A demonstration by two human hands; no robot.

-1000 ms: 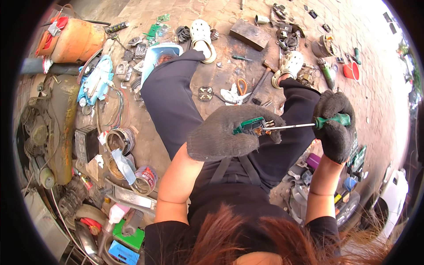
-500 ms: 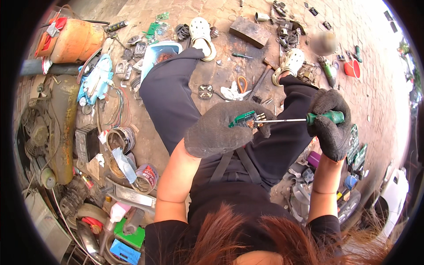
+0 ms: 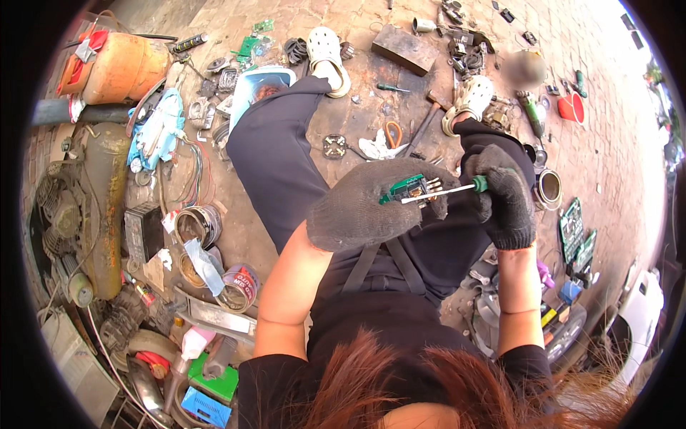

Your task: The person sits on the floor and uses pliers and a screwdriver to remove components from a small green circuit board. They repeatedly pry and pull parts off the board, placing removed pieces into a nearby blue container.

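My left hand (image 3: 377,206), in a dark knit glove, is closed around a small electronic part (image 3: 411,189) with a green circuit board and several metal prongs. My right hand (image 3: 504,199), gloved alike, grips a screwdriver (image 3: 479,184) by its green handle, most of which the fingers hide. Its thin shaft points left and lies across the part, the tip near the part's lower edge. Whether the tip touches the part or sits above it, I cannot tell. Both hands are over my lap, between my spread knees.
A hammer (image 3: 423,127), a heavy metal block (image 3: 404,50) and another screwdriver (image 3: 392,88) lie on the ground ahead. A blue tub (image 3: 246,89) stands by my left foot. Open cans (image 3: 239,287) are at left, green circuit boards (image 3: 572,229) at right, a red cup (image 3: 571,109) farther off.
My right hand has moved left with the screwdriver, closer to my left hand. The shaft now crosses the part at a steeper slant. My left hand has shifted slightly right and up.
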